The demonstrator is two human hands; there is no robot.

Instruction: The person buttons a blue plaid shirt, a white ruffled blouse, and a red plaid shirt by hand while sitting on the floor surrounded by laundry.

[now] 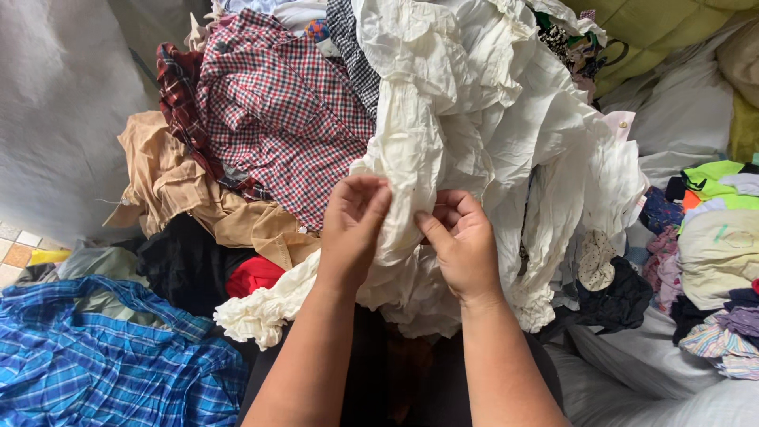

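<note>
Two bare forearms are seen rising from the bottom edge, over dark trousers on the lap. Left hand (352, 229) is closed on the cream-white crumpled garment (466, 126), fingers curled over a fold of the cloth, thumb hidden behind it. Right hand (465, 241) is pinched on the same garment just beside the left, thumb pressed against the fabric and fingers folded in; both hands are clamped on cloth, close together but not touching. The white garment is draped from the top of the pile down across the lap, a frilled cuff (253, 312) hanging at the lower left. A red-and-white checked shirt (285, 111) is lying behind the left hand, touching the white garment's edge, with a darker red plaid piece (178, 91) at its left side. A tan shirt (178, 186) is spread below that, and black cloth (182, 265) and a red item (253, 275) are tucked under it. A blue plaid shirt (103, 364) is laid at the lower left. Mixed folded clothes (711, 253) are stacked at the right, well apart from the hands, on a white sack (656, 364).
</note>
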